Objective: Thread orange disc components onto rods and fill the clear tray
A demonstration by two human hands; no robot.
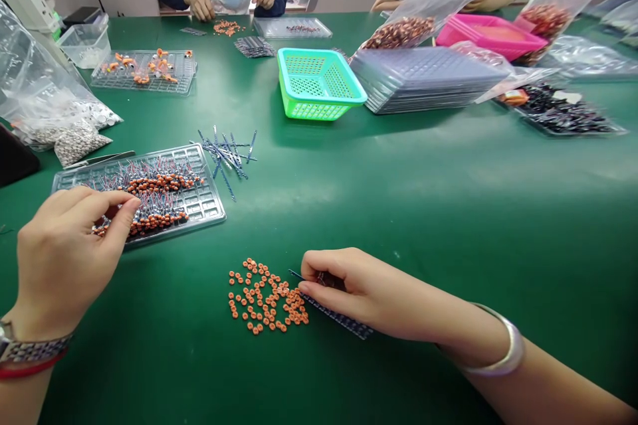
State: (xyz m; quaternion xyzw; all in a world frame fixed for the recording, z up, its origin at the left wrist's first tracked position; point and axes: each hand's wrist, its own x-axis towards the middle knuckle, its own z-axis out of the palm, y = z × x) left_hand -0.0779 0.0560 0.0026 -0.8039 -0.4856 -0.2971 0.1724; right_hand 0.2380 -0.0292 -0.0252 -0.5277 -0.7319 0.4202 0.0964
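Note:
My left hand [70,252] is over the near left corner of a clear compartment tray [202,202], thumb and forefinger pinched together; anything between the tips is too small to make out. Rows of small parts with orange ends and thin wires [159,182] fill much of that tray. My right hand [349,285] is closed in a pinch at the right edge of a scatter of small orange rings [259,299]. Dark patterned strips [343,319] lie beneath it, one tip poking out past the fingers. What the right fingertips grip is hidden.
Loose dark strips [229,156] lie right of the tray. Farther back are a green basket [321,86], stacked clear trays [423,76], a pink basket [491,36] and a tray of orange parts [144,73]. Bags [54,113] stand at left. Two people sit across the table.

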